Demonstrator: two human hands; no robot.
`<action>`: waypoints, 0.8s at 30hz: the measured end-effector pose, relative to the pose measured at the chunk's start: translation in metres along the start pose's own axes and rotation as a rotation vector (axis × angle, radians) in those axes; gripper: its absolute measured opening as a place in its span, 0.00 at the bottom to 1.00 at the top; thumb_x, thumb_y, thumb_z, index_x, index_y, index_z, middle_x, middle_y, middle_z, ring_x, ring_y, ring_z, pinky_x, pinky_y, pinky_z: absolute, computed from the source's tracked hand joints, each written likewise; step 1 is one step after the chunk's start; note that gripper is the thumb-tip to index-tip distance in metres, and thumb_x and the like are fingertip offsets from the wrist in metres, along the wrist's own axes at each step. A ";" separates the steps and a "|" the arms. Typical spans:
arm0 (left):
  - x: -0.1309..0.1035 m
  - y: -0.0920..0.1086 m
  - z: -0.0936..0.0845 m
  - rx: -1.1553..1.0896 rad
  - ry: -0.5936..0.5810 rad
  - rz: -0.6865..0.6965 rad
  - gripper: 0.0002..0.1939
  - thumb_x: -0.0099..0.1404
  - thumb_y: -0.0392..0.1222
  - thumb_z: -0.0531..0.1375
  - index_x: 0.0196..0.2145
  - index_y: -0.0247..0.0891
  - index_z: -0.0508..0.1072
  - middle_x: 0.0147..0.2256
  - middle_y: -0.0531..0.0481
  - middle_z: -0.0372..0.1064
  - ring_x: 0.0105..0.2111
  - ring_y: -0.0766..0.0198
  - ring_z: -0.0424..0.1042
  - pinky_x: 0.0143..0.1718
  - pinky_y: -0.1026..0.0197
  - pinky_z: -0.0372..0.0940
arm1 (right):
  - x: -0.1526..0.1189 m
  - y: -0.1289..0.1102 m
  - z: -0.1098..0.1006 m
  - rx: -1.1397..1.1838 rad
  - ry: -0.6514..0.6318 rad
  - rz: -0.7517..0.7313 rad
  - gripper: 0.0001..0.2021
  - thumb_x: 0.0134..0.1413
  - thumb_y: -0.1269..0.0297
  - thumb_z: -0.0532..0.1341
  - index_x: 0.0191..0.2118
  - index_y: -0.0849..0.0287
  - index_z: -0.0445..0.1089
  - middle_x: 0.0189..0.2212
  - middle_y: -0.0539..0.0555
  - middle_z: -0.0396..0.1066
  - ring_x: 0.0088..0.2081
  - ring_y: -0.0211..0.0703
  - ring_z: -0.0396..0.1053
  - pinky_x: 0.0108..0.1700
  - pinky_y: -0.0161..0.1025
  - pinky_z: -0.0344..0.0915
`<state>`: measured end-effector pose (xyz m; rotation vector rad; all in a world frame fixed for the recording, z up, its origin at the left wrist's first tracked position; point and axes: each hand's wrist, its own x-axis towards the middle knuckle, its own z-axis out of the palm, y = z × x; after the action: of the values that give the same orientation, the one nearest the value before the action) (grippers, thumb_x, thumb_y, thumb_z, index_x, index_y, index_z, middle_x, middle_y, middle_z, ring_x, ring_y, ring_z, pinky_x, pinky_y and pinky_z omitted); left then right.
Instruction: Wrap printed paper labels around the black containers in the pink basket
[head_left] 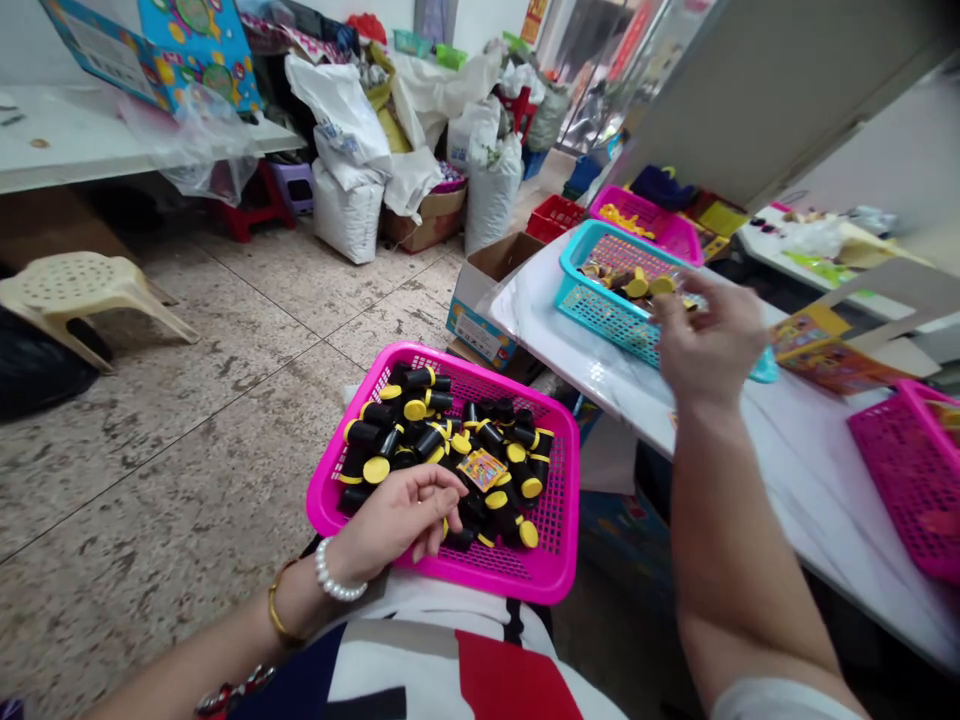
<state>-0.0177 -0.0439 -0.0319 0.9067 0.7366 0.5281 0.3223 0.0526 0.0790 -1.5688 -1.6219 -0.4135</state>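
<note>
Resting over the near rim of a magenta basket (571, 500), my left hand (405, 505) has loosely curled fingers, and nothing shows in them. The basket sits at my lap, filled with small black cylinders with yellow caps (429, 440). A small printed card or packet (481, 468) lies on top of them, just beyond my left fingertips. My right hand (712, 335) is above the near end of a turquoise basket (600, 300), its thumb and fingers pinched together. Motion blur hides what they hold. Brown and yellow pieces (637, 283) lie in that basket.
The turquoise basket stands on a white table (795, 440). Behind it is a pink basket with yellow pieces (630, 220); another magenta basket (911, 480) is at right. An open carton (487, 300) stands beside the table. A stool (82, 285) and white sacks (349, 190) are on the floor.
</note>
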 end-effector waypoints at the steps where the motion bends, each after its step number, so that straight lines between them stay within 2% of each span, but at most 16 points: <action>1: -0.001 0.001 -0.002 -0.010 0.013 0.014 0.17 0.63 0.51 0.60 0.39 0.33 0.68 0.26 0.52 0.70 0.15 0.76 0.62 0.13 0.74 0.54 | -0.019 -0.014 0.006 0.041 -0.027 0.003 0.11 0.57 0.63 0.61 0.44 0.60 0.74 0.40 0.58 0.73 0.37 0.43 0.72 0.39 0.42 0.67; 2: -0.001 0.002 -0.004 -0.018 0.022 0.021 0.17 0.63 0.51 0.60 0.39 0.33 0.68 0.26 0.52 0.70 0.15 0.76 0.62 0.13 0.74 0.54 | -0.043 -0.029 0.014 0.130 -0.134 0.006 0.06 0.55 0.65 0.62 0.38 0.57 0.76 0.34 0.54 0.74 0.36 0.42 0.72 0.39 0.41 0.67; 3: -0.001 0.003 -0.006 -0.023 0.028 0.023 0.16 0.63 0.51 0.60 0.39 0.33 0.68 0.26 0.52 0.70 0.15 0.76 0.62 0.13 0.74 0.54 | -0.070 -0.046 0.022 0.241 -0.317 0.005 0.05 0.55 0.66 0.63 0.34 0.56 0.77 0.32 0.52 0.75 0.34 0.41 0.72 0.39 0.39 0.68; 5: -0.002 0.005 -0.008 -0.024 0.033 0.013 0.16 0.63 0.50 0.60 0.39 0.33 0.68 0.25 0.53 0.69 0.15 0.75 0.63 0.13 0.74 0.54 | -0.121 -0.073 0.037 0.349 -0.600 0.046 0.03 0.52 0.67 0.66 0.33 0.54 0.78 0.31 0.51 0.74 0.33 0.40 0.72 0.36 0.37 0.68; 7: -0.001 0.005 -0.009 -0.018 0.041 0.010 0.15 0.63 0.50 0.60 0.39 0.33 0.69 0.25 0.53 0.69 0.15 0.75 0.62 0.13 0.74 0.53 | -0.159 -0.089 0.047 0.330 -0.748 0.093 0.03 0.50 0.68 0.67 0.32 0.54 0.78 0.31 0.51 0.73 0.33 0.41 0.71 0.36 0.37 0.67; 9: -0.001 0.003 -0.008 -0.012 0.041 0.013 0.15 0.63 0.49 0.60 0.38 0.33 0.69 0.25 0.53 0.69 0.15 0.75 0.62 0.13 0.73 0.53 | -0.179 -0.093 0.052 0.282 -0.793 0.107 0.02 0.50 0.69 0.67 0.29 0.55 0.77 0.30 0.51 0.72 0.34 0.42 0.70 0.37 0.38 0.66; 13: 0.001 -0.001 -0.003 -0.002 0.053 0.034 0.15 0.63 0.49 0.61 0.38 0.34 0.69 0.25 0.53 0.69 0.15 0.76 0.62 0.13 0.73 0.52 | -0.183 -0.089 0.052 0.278 -0.771 0.086 0.06 0.52 0.71 0.65 0.26 0.57 0.73 0.27 0.51 0.69 0.34 0.42 0.69 0.36 0.38 0.65; 15: 0.001 -0.001 0.000 0.004 0.084 0.039 0.15 0.63 0.50 0.60 0.37 0.34 0.68 0.25 0.54 0.68 0.15 0.76 0.61 0.13 0.73 0.51 | -0.181 -0.090 0.048 0.310 -0.719 0.090 0.07 0.52 0.71 0.64 0.25 0.58 0.71 0.26 0.51 0.68 0.33 0.42 0.68 0.35 0.38 0.65; 20: 0.003 0.005 0.008 0.085 0.207 0.066 0.15 0.62 0.50 0.61 0.37 0.34 0.69 0.27 0.53 0.69 0.15 0.76 0.60 0.14 0.72 0.51 | -0.180 -0.111 0.029 0.410 -0.401 0.151 0.04 0.55 0.70 0.63 0.29 0.58 0.71 0.30 0.52 0.69 0.34 0.41 0.69 0.38 0.39 0.66; 24: 0.007 0.010 0.015 0.160 0.249 0.196 0.14 0.58 0.47 0.64 0.37 0.35 0.71 0.27 0.55 0.66 0.20 0.75 0.61 0.19 0.71 0.55 | -0.179 -0.136 0.015 0.464 -0.286 0.041 0.04 0.54 0.73 0.63 0.34 0.56 0.73 0.33 0.53 0.69 0.37 0.42 0.69 0.40 0.39 0.68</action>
<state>-0.0024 -0.0413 -0.0197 1.0806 0.9300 0.7735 0.1687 -0.0791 -0.0204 -1.3407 -1.7387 0.2124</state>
